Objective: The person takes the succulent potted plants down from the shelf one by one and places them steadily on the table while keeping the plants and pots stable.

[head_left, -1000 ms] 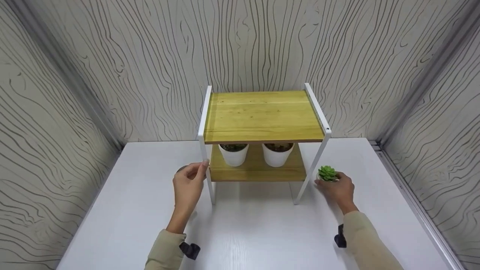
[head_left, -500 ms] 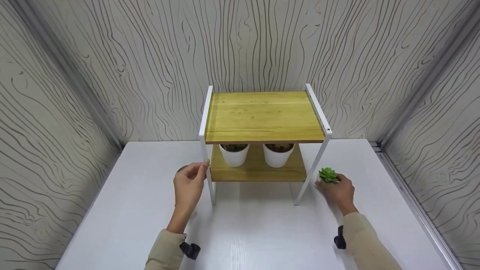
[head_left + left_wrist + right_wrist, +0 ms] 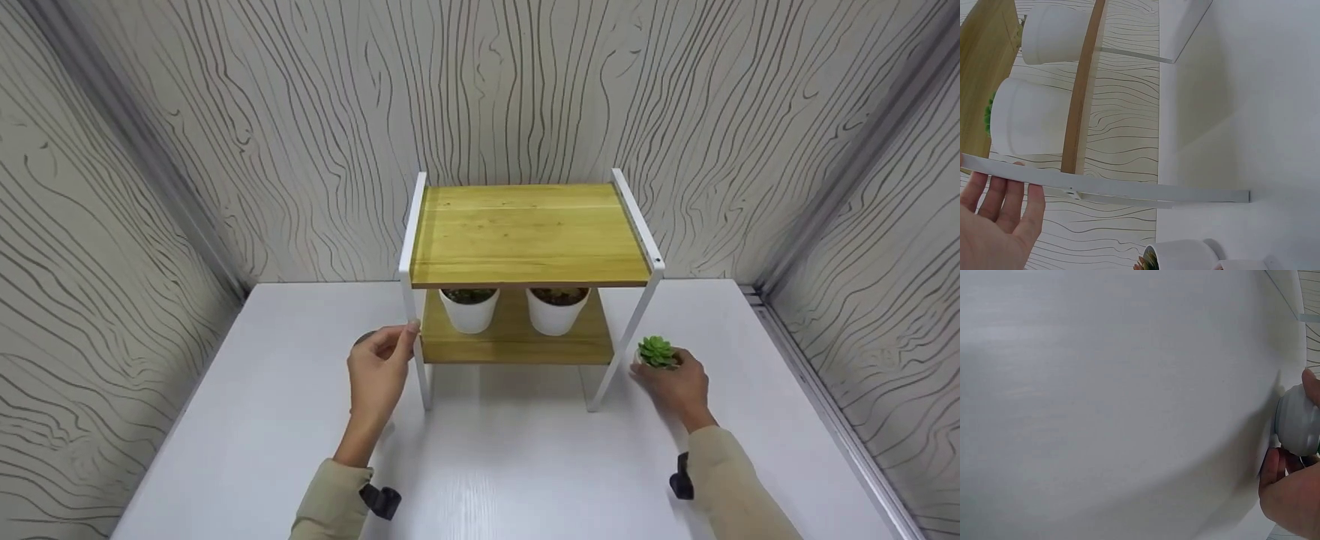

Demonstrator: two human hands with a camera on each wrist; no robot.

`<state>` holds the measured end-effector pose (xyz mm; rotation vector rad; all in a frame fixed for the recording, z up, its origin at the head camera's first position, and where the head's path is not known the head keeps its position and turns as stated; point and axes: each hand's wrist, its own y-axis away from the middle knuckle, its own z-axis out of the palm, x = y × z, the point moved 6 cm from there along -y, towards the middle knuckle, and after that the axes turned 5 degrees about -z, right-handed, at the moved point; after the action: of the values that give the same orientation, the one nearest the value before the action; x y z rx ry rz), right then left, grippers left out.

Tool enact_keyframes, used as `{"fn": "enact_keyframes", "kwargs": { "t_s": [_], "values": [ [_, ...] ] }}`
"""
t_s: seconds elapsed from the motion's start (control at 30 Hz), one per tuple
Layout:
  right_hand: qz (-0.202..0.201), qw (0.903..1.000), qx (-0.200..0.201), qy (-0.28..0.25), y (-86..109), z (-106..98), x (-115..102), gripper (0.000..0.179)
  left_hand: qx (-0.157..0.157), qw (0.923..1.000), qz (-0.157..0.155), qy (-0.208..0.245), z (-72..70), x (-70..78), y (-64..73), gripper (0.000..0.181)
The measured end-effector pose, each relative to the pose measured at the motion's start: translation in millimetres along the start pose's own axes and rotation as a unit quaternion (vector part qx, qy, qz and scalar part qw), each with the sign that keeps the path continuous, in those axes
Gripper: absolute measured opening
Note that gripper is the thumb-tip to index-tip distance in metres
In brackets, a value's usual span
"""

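Note:
A two-tier plant stand (image 3: pixel 529 232) with wooden boards and white metal legs is at the centre of the head view. My left hand (image 3: pixel 379 371) pinches its front left leg (image 3: pixel 1106 183) between thumb and fingers, a little above the lower board. My right hand (image 3: pixel 679 382) grips a small potted succulent (image 3: pixel 657 351) with green leaves, to the right of the stand. In the right wrist view its pale pot (image 3: pixel 1296 419) is between the thumb and fingers, close over the white table. Two white flowerpots (image 3: pixel 469 309) stand on the lower board, partly hidden by the upper one.
Left of the stand, more white pots (image 3: pixel 1185 256) stand on the table, mostly hidden behind the left hand in the head view. The white table (image 3: pixel 510 465) is enclosed by wood-grain patterned panels (image 3: pixel 517 90) at the back and sides.

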<state>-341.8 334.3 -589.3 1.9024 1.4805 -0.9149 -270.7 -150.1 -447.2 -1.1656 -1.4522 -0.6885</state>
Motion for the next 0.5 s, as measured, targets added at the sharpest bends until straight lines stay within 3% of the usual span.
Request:
{"fn": "enact_keyframes", "kwargs": {
  "t_s": [0.5],
  "values": [
    [0.021, 0.9995, -0.024, -0.007, -1.7, -0.2, 3.4, 0.098, 0.005, 0.9999, -0.009, -0.011, 0.0, -2.6, -0.4, 0.034]
  ]
}}
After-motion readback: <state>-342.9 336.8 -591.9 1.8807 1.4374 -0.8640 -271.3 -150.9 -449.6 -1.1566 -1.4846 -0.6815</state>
